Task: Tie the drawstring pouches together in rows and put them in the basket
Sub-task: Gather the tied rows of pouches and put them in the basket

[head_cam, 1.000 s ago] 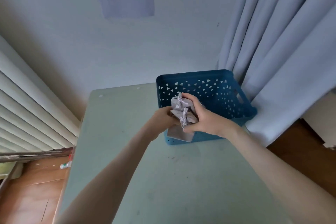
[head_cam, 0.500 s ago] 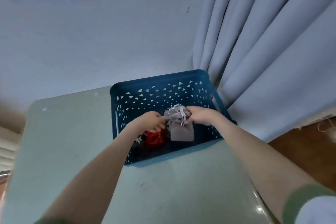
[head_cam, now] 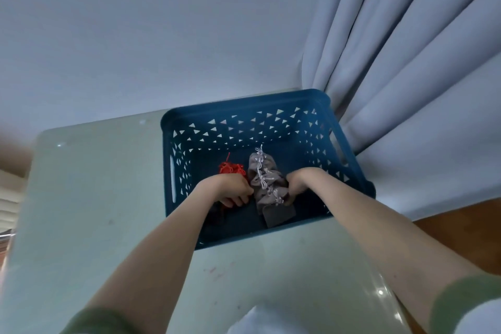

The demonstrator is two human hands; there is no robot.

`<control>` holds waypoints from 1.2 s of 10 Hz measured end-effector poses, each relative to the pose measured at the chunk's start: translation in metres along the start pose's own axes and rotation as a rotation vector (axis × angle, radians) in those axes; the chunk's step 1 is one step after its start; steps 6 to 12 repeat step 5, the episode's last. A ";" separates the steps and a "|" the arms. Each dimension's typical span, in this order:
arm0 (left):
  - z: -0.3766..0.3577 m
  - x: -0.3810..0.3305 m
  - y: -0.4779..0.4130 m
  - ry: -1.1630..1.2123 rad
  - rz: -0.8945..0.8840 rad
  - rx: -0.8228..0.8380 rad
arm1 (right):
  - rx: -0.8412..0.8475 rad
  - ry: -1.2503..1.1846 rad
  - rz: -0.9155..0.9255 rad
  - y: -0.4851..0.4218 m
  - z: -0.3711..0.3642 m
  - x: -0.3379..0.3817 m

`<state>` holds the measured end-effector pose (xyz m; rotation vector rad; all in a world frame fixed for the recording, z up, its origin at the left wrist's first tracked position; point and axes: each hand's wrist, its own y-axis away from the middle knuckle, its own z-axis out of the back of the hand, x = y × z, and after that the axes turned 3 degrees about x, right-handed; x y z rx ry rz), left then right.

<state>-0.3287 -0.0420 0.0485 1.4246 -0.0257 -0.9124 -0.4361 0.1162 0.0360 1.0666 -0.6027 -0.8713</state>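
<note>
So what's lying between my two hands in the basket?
The tied row of grey pouches, inside the basket, lies between the left hand and right hand, as the head view shows.

Home room: curtain [head_cam: 406,68], glass table [head_cam: 89,198]

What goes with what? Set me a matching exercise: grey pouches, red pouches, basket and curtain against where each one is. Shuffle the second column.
Column one
1. grey pouches
2. red pouches
3. basket
4. curtain

Column two
A. stands on the table
B. hangs to the right of the basket
C. in the basket, partly under the left hand
D. in the basket, a tied row, held by the right hand

Pairs: 1-D, 2-C, 3-A, 4-B
</note>
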 end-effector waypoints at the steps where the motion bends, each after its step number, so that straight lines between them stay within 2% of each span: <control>1: -0.003 -0.006 0.013 0.018 -0.004 -0.049 | -0.028 0.059 -0.057 0.021 0.006 0.002; 2: -0.006 -0.011 0.031 -0.016 0.011 -0.038 | -0.201 0.147 -0.123 0.048 0.008 0.009; 3: -0.011 -0.016 0.055 -0.100 -0.017 -0.075 | -0.425 0.158 -0.113 0.078 0.006 0.022; 5: -0.017 -0.009 0.102 -0.197 -0.093 -0.307 | -0.795 -0.186 0.143 0.141 -0.008 0.062; 12: -0.017 -0.009 0.102 -0.197 -0.093 -0.307 | -0.795 -0.186 0.143 0.141 -0.008 0.062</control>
